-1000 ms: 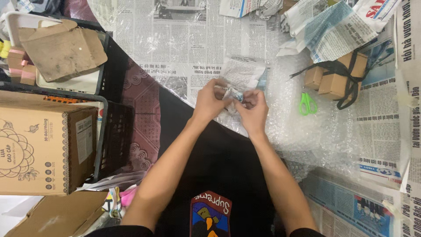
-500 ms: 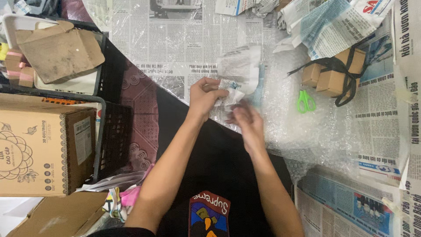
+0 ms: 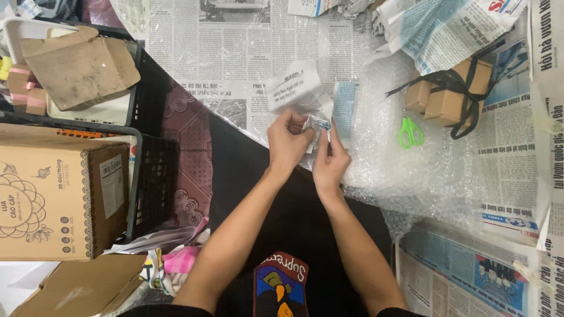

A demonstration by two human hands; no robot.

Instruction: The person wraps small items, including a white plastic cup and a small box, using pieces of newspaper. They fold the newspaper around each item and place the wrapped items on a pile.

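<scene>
Over the bubble wrap [image 3: 411, 170], both hands — left hand [image 3: 288, 144], right hand [image 3: 330, 161] — apparently pinching a small wrapped item [image 3: 314, 124].

Small item [image 3: 316, 124] between left hand [image 3: 288, 144] and right hand [image 3: 330, 164]: glossy, crinkled clear film over paper. Bubble wrap [image 3: 411, 170]: clear plastic, pebbled, shiny. Newspaper sheets [image 3: 235, 53]: matt, thin printed paper. Scissors [image 3: 410, 132]: smooth green plastic handles. Small boxes [image 3: 449, 94]: matt brown cardboard, tied with black ribbon. Crate [image 3: 154, 176]: black plastic lattice. Large carton [image 3: 53, 199]: matt corrugated cardboard.

hands: 2 [image 3: 288, 144] [image 3: 330, 164] | green scissors: 1 [image 3: 410, 132] | ribbon-tied brown boxes: 2 [image 3: 449, 94] | black crates: 2 [image 3: 154, 182] | large printed carton: 1 [image 3: 59, 202] | bubble wrap sheet: 1 [image 3: 423, 170]
</scene>
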